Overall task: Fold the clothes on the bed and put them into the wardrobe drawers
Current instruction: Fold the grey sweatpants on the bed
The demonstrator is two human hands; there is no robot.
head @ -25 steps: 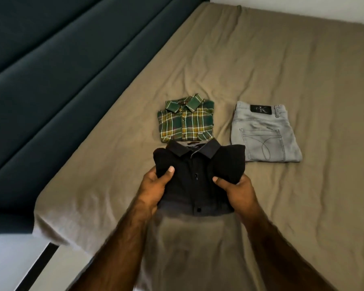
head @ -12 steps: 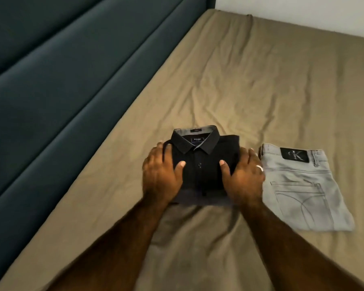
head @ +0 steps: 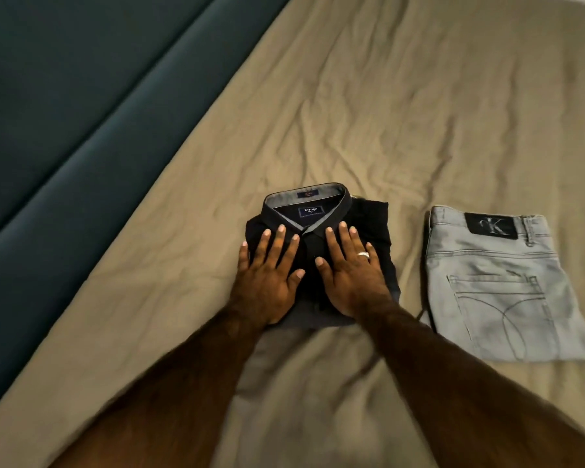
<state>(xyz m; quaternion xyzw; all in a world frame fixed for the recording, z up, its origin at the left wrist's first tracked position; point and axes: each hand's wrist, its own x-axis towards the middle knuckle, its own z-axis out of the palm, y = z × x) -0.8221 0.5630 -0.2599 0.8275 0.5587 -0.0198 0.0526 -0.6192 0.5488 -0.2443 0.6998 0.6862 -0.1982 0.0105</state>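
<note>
A folded black shirt (head: 372, 228) with a grey-lined collar lies in the middle of the bed. Both palms press flat on its front with straight fingers: my left hand (head: 267, 282) on its left half, my right hand (head: 350, 278), wearing a ring, on its right half. The green plaid shirt is hidden under the black one. Folded grey jeans (head: 507, 288) lie to the right of the shirt, apart from it.
The bed carries a wrinkled tan sheet (head: 385, 113). A dark teal padded headboard (head: 81, 113) runs along the left side. The wardrobe is out of view.
The black shirt was carried forward and set down on top of the green plaid shirt. My hands let go of its sides and now lie flat on its front.
</note>
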